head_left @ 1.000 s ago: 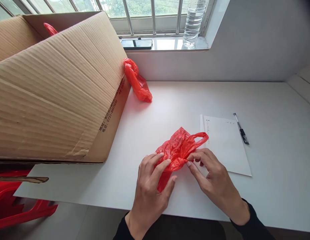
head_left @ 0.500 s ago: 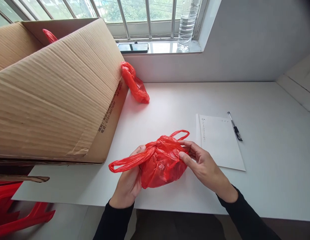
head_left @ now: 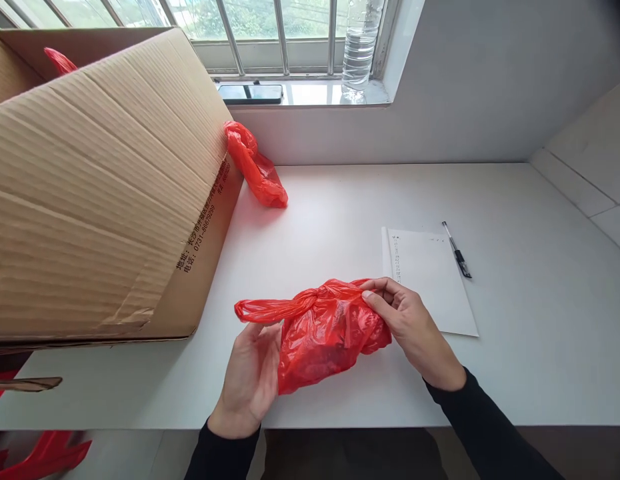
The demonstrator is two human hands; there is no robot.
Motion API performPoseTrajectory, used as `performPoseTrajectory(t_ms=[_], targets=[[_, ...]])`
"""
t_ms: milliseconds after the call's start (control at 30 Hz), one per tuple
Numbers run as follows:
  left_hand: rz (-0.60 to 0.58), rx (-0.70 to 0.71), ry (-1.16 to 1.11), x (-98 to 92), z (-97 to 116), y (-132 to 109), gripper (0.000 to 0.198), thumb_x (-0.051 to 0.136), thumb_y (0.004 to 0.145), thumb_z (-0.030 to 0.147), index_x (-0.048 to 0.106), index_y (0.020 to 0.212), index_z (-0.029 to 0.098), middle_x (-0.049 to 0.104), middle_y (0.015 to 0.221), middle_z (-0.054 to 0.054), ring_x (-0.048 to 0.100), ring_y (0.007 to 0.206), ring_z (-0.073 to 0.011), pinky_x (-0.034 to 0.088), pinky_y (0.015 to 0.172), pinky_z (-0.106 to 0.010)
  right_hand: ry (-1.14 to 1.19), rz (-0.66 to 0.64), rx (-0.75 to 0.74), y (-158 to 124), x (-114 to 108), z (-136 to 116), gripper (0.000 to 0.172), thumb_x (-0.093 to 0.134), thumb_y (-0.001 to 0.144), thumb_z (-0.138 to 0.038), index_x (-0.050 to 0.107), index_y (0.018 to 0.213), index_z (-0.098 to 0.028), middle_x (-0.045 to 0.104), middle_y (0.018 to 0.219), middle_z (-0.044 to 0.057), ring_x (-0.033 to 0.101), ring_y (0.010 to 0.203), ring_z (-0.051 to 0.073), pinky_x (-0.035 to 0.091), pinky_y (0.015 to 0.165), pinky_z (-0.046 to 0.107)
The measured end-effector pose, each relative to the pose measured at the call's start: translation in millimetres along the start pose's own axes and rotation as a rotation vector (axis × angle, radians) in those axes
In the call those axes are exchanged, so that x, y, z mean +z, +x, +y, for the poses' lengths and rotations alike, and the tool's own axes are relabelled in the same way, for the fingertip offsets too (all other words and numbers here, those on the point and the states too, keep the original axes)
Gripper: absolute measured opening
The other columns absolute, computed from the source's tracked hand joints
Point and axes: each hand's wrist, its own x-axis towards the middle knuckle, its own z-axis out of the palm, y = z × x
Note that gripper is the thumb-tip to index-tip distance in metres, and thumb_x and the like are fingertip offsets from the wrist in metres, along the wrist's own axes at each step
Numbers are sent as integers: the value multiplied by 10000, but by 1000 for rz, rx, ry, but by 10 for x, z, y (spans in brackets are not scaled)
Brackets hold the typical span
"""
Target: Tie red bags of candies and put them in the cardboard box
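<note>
A tied red plastic bag (head_left: 320, 340) with something inside hangs between my hands above the table; what it holds cannot be made out. My left hand (head_left: 253, 373) supports its left side, palm turned inward, with the fingers partly hidden behind the bag. One knotted handle loop sticks out leftward over that hand. At the upper right, my right hand (head_left: 403, 317) pinches the film between thumb and fingers, near the other handle.
A large open cardboard box (head_left: 115, 193) stands at left, with red plastic (head_left: 60, 61) showing inside. Beside it lies another red bag (head_left: 257, 170). Paper (head_left: 430, 280) and a pen (head_left: 457, 251) lie right. A phone (head_left: 250, 94) and water bottle (head_left: 360, 53) occupy the windowsill.
The bag has turned and tilted, its left handle now higher and its right side lower. My right hand has shifted its grip to the upper edge near the handle. The view has shifted slightly right.
</note>
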Motion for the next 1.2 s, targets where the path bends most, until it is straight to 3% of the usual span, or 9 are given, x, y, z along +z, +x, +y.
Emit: performPoseTrajectory(t_ms=[67, 167, 233, 333, 433, 733, 933, 1200], targets=[[36, 11, 7, -9, -13, -34, 67, 697, 798, 190, 685, 735, 170, 738, 790, -58, 748, 777, -236, 625, 750, -316, 35, 8, 20, 10, -20, 11, 291, 717, 897, -494, 703, 1027, -234, 655, 833, 5, 614, 787, 180, 501, 671, 294], [119, 19, 70, -10, -54, -88, 212, 766, 767, 106, 615, 647, 193, 662, 684, 22, 670, 622, -130, 578, 625, -216, 75, 12, 31, 13, -46, 24, 284, 716, 900, -483, 700, 1046, -241, 653, 846, 3, 618, 803, 180, 502, 670, 286], [153, -1, 110, 3, -84, -106, 247, 786, 793, 92, 613, 649, 196, 643, 662, 42, 636, 575, -103, 549, 561, -191, 90, 6, 40, 8, -56, 24, 275, 717, 900, -474, 699, 1049, -244, 642, 826, -1, 623, 819, 187, 503, 667, 284], [163, -4, 128, 44, -106, -97, 122, 787, 838, 121, 702, 813, 204, 737, 789, 23, 697, 636, -125, 580, 604, -214, 88, 4, 64, -9, -65, 20, 284, 716, 900, -475, 697, 1062, -242, 664, 871, 12, 620, 800, 181, 501, 653, 282], [157, 23, 124, 90, -103, -68, 164, 779, 856, 124, 739, 995, 203, 795, 941, -8, 755, 733, -153, 611, 684, -241, 77, 9, 73, -27, -78, 20, 283, 717, 906, -478, 697, 1068, -247, 663, 877, 3, 608, 771, 159, 501, 658, 268], [134, 63, 114, 146, -72, -18, 71, 767, 884, 152, 753, 945, 186, 804, 855, 8, 756, 684, -132, 614, 653, -206, 89, 12, 81, -64, -105, -2, 269, 737, 898, -474, 699, 1050, -254, 693, 1104, 29, 642, 860, 163, 535, 680, 250], [132, 72, 143, 141, -47, -4, 120, 773, 855, 123, 765, 969, 158, 809, 894, -33, 765, 696, -171, 634, 643, -240, 79, 0, 68, -66, -106, 22, 276, 709, 916, -493, 695, 1065, -261, 663, 941, 7, 614, 820, 160, 524, 691, 255], [176, 60, 135, 89, 7, 3, 114, 773, 862, 149, 775, 971, 181, 802, 909, -26, 763, 720, -161, 644, 664, -228, 77, -10, 20, -71, -73, 9, 251, 690, 931, -482, 698, 1054, -263, 666, 948, 12, 607, 837, 167, 516, 721, 268]])
